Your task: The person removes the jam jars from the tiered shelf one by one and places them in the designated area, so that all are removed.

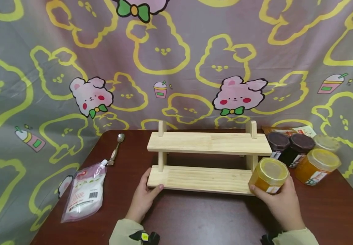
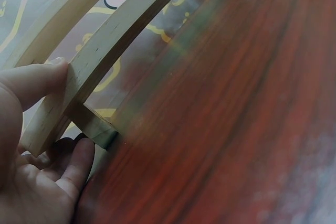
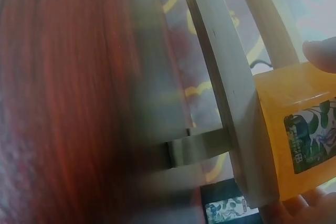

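Note:
A two-tier wooden shelf rack (image 1: 201, 176) stands in the middle of the table. My left hand (image 1: 143, 200) grips the left end of its lower board, thumb on top and fingers lower down, as the left wrist view shows. At the board's right end, my right hand (image 1: 282, 206) holds a honey-coloured jar (image 1: 265, 175) with a yellowish lid. In the right wrist view the jar's base meets the board, and its printed label (image 3: 315, 135) shows. Part of my right hand is hidden behind the jar.
Right of the rack stand two dark jars (image 1: 296, 149), another amber jar (image 1: 317, 166) and a pale-lidded jar (image 1: 326, 143) behind it. A spouted pouch (image 1: 86, 192) and a spoon (image 1: 115, 151) lie at left. A patterned cloth (image 1: 179, 61) hangs behind the table (image 1: 207, 221).

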`<state>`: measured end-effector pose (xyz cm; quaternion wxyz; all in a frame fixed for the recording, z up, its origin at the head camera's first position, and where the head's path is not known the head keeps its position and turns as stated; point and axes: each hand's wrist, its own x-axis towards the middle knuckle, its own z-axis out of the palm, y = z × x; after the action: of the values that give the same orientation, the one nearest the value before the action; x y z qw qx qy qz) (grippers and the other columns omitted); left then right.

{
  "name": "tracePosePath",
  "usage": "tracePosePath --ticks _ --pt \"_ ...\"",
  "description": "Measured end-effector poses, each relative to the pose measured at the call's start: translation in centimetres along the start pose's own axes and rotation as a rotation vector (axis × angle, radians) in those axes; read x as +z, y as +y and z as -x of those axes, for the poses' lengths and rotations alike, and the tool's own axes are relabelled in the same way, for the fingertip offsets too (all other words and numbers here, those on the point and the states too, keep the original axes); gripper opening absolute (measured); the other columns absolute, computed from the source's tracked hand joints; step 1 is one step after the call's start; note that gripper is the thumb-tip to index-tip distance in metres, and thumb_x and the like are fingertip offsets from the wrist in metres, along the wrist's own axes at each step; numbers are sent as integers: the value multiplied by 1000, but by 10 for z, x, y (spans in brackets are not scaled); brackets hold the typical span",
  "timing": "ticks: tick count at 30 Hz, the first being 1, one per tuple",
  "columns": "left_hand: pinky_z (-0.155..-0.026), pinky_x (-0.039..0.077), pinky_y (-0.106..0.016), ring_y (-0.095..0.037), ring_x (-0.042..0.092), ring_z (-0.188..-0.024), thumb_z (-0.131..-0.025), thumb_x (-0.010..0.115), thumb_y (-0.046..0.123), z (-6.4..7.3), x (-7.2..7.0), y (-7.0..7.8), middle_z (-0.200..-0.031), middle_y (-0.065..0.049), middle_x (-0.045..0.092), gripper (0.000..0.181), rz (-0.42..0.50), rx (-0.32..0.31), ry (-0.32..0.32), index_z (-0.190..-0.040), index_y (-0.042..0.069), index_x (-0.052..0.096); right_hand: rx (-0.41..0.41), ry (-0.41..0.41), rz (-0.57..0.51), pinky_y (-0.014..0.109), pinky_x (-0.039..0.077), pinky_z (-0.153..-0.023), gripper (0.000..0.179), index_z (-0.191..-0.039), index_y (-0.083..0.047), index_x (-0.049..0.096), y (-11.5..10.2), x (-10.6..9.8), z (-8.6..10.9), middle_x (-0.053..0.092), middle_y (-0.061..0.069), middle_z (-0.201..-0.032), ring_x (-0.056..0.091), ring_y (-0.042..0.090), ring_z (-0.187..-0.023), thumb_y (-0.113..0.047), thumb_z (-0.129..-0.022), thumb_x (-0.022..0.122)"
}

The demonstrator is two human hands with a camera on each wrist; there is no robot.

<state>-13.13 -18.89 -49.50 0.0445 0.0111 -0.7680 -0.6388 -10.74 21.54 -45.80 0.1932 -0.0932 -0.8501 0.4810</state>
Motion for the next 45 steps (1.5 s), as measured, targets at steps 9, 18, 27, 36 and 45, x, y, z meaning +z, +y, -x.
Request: tracePosePath --ticks 9,18,27,36,45 --pt "-115 30 -45 -29 33 -144 -90 76 9 0 -1 -2 -160 -21 30 87 1 0 0 -157 1 23 4 1 -3 15 32 -91 95 -146 -12 42 0 -2 0 47 8 -132 43 7 -111 -15 -67 95" --pt "-116 27 -46 -30 31 -145 -90 76 10 -1 1 3 -160 -21 30 86 -17 -3 -7 -157 1 23 93 -3 18 19 34 -91 95 -149 -17 42 2 -9 1 54 7 -133 45 2 -108 -23 -70 94" --pt "-116 27 -46 -30 31 -146 -90 76 9 -1 2 3 -160 -21 30 86 -27 -1 -7 -157 1 23 113 29 10 17 35 -92 91 -148 -17 45 7 -13 -1 55 6 -131 45 -2 -109 -24 -71 94" --pt "-116 27 -46 -29 30 -146 -90 76 10 -1 0 0 -161 -20 29 86 -28 6 -6 -157 1 23 158 74 1 17 34 -90 84 -142 -13 50 20 -22 -6 57 -7 -119 46 -5 -103 -22 -71 94" --pt "-116 27 -46 -30 31 -145 -90 76 9 -1 0 -1 -160 -21 30 86 -41 12 -3 -157 0 24 181 86 30 17 35 -85 80 -137 -7 51 27 -31 -7 59 -4 -113 46 -8 -95 -24 -71 93"
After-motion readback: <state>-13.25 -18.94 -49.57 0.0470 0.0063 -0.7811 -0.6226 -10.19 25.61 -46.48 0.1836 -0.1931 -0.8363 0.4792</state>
